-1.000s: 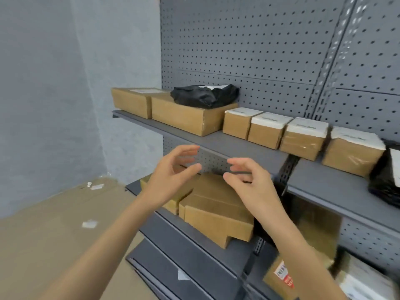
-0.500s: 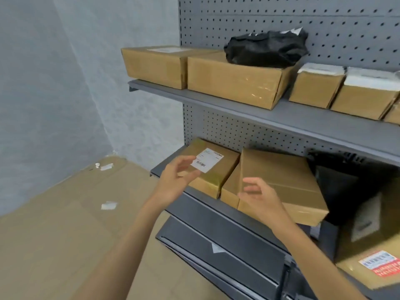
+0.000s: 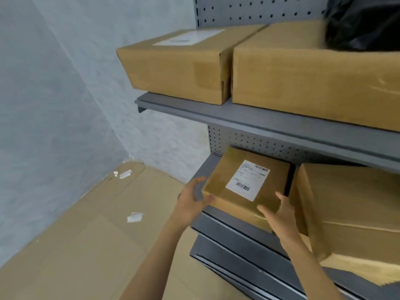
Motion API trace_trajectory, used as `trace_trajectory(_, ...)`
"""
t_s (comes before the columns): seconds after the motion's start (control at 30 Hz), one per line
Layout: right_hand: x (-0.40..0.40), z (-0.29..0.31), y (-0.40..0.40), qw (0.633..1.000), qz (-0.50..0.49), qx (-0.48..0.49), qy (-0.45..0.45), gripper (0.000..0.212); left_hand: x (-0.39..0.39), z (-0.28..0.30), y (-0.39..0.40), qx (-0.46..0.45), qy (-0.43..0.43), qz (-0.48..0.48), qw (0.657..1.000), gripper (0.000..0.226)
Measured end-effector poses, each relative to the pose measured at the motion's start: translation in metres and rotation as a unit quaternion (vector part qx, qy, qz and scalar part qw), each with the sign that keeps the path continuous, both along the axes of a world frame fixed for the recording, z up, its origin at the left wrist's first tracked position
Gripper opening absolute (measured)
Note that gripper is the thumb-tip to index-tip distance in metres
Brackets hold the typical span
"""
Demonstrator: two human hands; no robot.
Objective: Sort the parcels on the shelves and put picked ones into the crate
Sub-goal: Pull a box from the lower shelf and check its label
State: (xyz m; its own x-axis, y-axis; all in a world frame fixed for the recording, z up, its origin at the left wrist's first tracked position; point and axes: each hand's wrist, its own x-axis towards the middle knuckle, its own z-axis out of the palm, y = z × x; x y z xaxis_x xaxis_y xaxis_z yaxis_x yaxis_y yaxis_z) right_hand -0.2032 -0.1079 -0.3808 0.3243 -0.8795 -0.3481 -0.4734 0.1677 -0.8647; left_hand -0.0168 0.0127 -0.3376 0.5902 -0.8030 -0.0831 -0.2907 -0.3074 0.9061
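Labelled parcel (image 3: 244, 187): on the lower shelf (image 3: 236, 224), at its left end, white label up.
My left hand (image 3: 192, 202): cupped at the parcel's near-left corner, apparently touching.
My right hand (image 3: 279, 213): pressed on its near-right edge; both hands bracket it.
Right neighbour: large carton (image 3: 350, 208), just beside.
Overhead: upper shelf (image 3: 270, 120) bearing two cartons (image 3: 177, 68) and a black bag (image 3: 363, 22).

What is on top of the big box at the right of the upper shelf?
A black plastic bag parcel sits on the big box, toward its back right. The frame edge cuts the bag off, so its full extent and anything behind it cannot be seen.
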Motion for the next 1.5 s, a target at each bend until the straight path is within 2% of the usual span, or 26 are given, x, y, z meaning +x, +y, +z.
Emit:
trace_trajectory(0.17,0.020,-0.014,-0.012,0.995,-0.023,0.038,0.094,0.090,0.034,-0.020,-0.040,0.036,0.021,-0.038,0.998,0.062)
trace_trajectory(0.23,0.021,-0.020,-0.013,0.993,-0.034,0.037,0.106,0.093,0.042,-0.035,-0.055,0.071,0.023,-0.047,0.996,0.065)
trace_trajectory(0.4,0.028,-0.031,-0.016,0.990,-0.064,0.030,0.121,0.096,0.063,-0.070,-0.082,0.154,0.047,-0.068,0.985,0.089)
trace_trajectory(0.5,0.042,-0.031,-0.015,0.986,-0.087,0.052,0.135,0.101,0.076,-0.084,-0.085,0.149,0.135,-0.097,0.975,0.097)
trace_trajectory(0.57,0.051,-0.031,-0.013,0.981,-0.111,0.068,0.146,0.105,0.084,-0.089,-0.084,0.166,0.176,-0.126,0.962,0.095)
trace_trajectory(0.7,0.064,-0.036,-0.006,0.977,-0.142,0.088,0.130,0.108,0.108,-0.092,-0.086,0.180,0.158,-0.139,0.961,0.090)
trace_trajectory(0.83,0.079,-0.041,0.003,0.973,-0.159,0.034,0.161,0.109,0.136,-0.092,-0.089,0.173,0.135,-0.144,0.965,0.077)
trace_trajectory(1.0,0.097,-0.043,0.001,0.981,-0.137,0.008,0.134,0.106,0.157,-0.097,-0.090,0.162,0.131,-0.112,0.972,0.093)
trace_trajectory(1.17,0.101,-0.051,-0.001,0.984,-0.132,0.003,0.121,0.098,0.159,-0.109,-0.091,0.173,0.118,-0.103,0.972,0.094)
trace_trajectory(1.23,0.100,-0.051,-0.001,0.985,-0.118,-0.006,0.124,0.096,0.159,-0.109,-0.090,0.184,0.097,-0.110,0.972,0.093)
trace_trajectory(1.3,0.098,-0.048,0.002,0.984,-0.104,-0.036,0.138,0.091,0.157,-0.106,-0.089,0.207,0.040,-0.114,0.971,0.091)
trace_trajectory(1.37,0.092,-0.037,0.005,0.974,-0.112,-0.119,0.160,0.083,0.150,-0.098,-0.091,0.223,-0.037,-0.108,0.968,0.097)
trace_trajectory(1.5,0.052,0.001,-0.001,0.889,-0.201,-0.333,0.242,0.058,0.101,-0.065,-0.106,0.135,-0.167,-0.154,0.964,0.102)
